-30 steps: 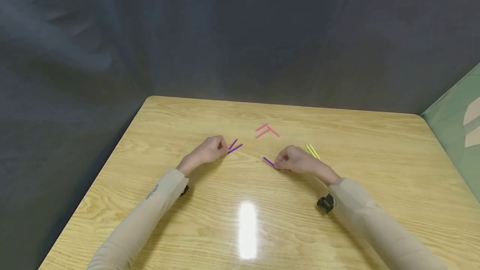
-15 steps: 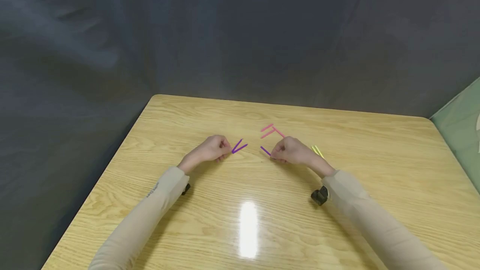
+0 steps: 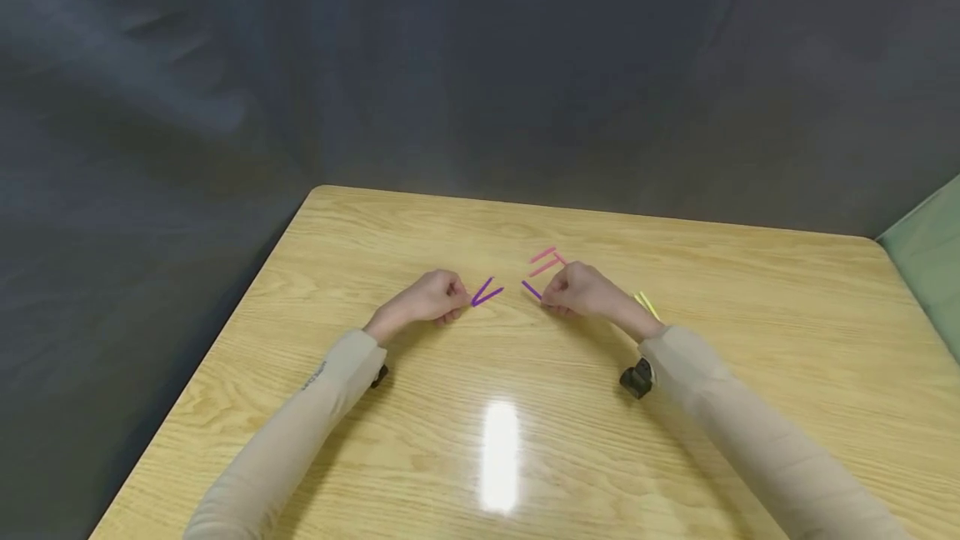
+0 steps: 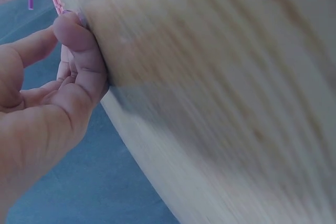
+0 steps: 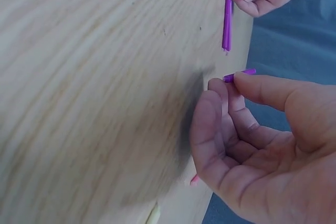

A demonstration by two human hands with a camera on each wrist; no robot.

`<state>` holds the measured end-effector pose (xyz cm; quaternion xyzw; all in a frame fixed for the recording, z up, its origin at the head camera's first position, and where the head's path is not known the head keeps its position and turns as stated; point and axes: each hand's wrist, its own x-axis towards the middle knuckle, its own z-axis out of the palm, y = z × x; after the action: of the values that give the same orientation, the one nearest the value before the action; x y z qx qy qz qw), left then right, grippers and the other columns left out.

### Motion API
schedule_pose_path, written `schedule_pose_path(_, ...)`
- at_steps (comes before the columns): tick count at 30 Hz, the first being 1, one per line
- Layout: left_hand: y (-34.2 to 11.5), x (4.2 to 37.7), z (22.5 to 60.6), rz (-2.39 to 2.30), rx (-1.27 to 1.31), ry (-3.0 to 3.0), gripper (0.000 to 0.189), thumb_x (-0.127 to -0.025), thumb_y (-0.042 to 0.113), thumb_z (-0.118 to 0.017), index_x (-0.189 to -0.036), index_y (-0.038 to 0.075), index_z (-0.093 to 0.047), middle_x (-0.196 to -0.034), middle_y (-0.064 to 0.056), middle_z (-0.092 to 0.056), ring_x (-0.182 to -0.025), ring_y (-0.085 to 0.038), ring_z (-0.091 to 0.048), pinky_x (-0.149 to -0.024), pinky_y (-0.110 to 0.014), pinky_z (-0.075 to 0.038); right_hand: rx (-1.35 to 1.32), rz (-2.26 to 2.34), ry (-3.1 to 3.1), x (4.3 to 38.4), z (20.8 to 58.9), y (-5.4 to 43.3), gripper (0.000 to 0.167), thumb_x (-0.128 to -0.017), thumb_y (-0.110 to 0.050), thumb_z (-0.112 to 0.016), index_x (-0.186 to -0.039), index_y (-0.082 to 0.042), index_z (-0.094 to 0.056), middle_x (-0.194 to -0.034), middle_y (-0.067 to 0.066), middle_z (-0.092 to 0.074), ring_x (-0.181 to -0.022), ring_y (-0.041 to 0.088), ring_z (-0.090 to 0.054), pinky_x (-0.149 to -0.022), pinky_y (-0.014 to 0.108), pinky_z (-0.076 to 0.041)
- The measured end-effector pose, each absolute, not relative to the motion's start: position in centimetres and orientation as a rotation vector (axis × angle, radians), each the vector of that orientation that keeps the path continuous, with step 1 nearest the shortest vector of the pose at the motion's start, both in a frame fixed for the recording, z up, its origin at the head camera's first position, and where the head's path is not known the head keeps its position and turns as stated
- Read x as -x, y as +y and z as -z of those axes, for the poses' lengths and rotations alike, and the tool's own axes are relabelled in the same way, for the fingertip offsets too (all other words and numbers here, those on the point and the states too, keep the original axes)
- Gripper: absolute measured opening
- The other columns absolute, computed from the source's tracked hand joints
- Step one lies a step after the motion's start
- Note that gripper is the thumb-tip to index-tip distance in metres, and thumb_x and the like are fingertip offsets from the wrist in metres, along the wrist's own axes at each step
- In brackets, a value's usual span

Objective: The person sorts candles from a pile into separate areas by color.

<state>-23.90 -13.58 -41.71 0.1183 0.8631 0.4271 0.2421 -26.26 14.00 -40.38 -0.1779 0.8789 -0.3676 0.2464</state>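
Note:
My left hand (image 3: 438,296) pinches the near-left end of a purple stick (image 3: 488,297). A second purple stick (image 3: 482,290) meets it at that end, so the pair forms a narrow V spreading away to the right. To the right, my right hand (image 3: 581,290) pinches a third purple stick (image 3: 532,290) between thumb and fingers. This stick slants away to the far left, apart from the V. In the right wrist view, the held stick (image 5: 249,71) pokes out past the thumb, while the V pair (image 5: 227,24) lies near the other hand's fingertips.
Just beyond the right hand lie three pink sticks (image 3: 544,267), one partly hidden by that hand. Yellow sticks (image 3: 647,304) lie side by side behind the right wrist. The wooden table (image 3: 405,457) reaches back to a dark curtain (image 3: 525,73).
My right hand has carried its purple stick farther away and toward the V. The two left purple sticks now meet at one end in the left fingers. The head view has shifted slightly.

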Motion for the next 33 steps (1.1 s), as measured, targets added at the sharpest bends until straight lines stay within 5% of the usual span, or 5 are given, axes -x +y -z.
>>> schedule_pose_path(15,-13.6,23.9,41.6,-1.156,-0.319,2.358,0.014,-0.098,0.011,-0.056,-0.094,-0.002,-0.058,-0.073,-0.011,-0.060,-0.058,-0.016,-0.056,-0.055,-0.026,-0.052,0.512,0.993,2.467,27.3,41.4,11.9,0.026,-0.090,-0.007,-0.062,-0.065,0.001,-0.065,-0.059,0.005,-0.061,-0.048,0.010,-0.048,-0.047,0.019,-0.038)
schedule_pose_path(25,-12.5,24.1,41.7,-1.141,-0.347,2.358,0.013,-0.098,0.012,-0.057,-0.094,-0.001,-0.056,-0.074,-0.010,-0.060,-0.059,-0.015,-0.055,-0.055,-0.025,-0.051,0.548,1.062,2.515,27.2,41.5,12.1,0.020,-0.092,-0.006,-0.062,-0.077,0.004,-0.071,-0.064,0.008,-0.065,-0.052,0.013,-0.054,-0.050,0.021,-0.045)
schedule_pose_path(33,-12.2,23.8,41.5,-1.104,-0.333,2.391,0.011,-0.098,0.011,-0.057,-0.095,0.000,-0.055,-0.073,-0.009,-0.060,-0.058,-0.015,-0.056,-0.054,-0.026,-0.051,0.592,1.061,2.573,27.0,41.9,11.6,0.023,-0.090,-0.006,-0.063,-0.069,0.001,-0.068,-0.055,0.003,-0.058,-0.044,0.006,-0.042,-0.044,0.020,-0.035)
